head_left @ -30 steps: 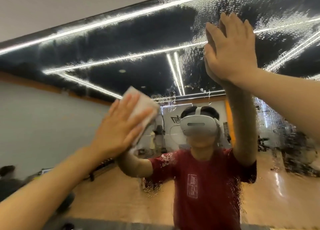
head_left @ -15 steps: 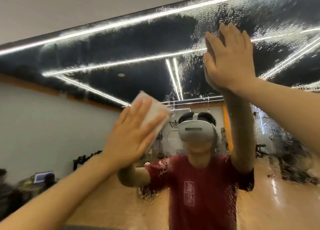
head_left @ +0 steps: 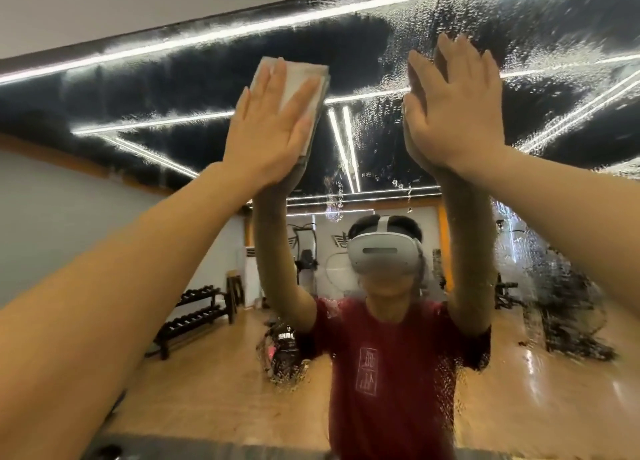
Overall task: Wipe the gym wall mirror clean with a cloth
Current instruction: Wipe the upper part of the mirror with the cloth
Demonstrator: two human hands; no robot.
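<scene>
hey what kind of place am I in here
Most likely a gym. The wet wall mirror reflects a dumbbell rack, exercise machines and a wide wooden floor.

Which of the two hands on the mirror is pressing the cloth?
The left hand: its flat fingers press the folded cloth against the mirror. The right hand lies bare on the glass.

cloth (head_left: 298, 89) mostly under left hand (head_left: 266, 137)

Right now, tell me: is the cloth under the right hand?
No. The left hand presses the cloth flat against the mirror; the right hand lies bare on the glass.
</scene>
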